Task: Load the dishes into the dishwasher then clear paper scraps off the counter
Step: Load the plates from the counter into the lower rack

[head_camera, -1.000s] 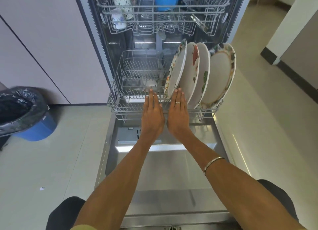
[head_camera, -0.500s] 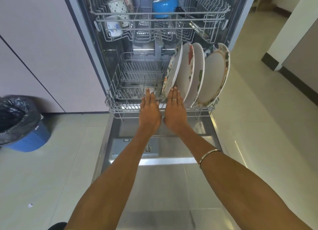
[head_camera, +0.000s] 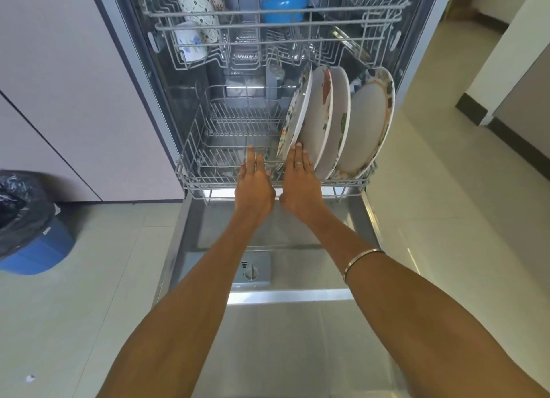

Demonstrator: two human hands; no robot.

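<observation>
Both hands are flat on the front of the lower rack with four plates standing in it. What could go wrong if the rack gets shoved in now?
1. The plates stand tilted on edge, close together at the right side of the lower rack; a hard shove could knock them together or tip them.
2. The right hand has fingertips against the nearest plate's rim, so pushing may press on it instead of the rack.
3. The left hand has fingers over the rack's front wire, where they might get pinched.

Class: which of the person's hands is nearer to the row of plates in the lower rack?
Right. The right hand touches the plates; the left hand lies beside it, farther left, apart from them.
</observation>
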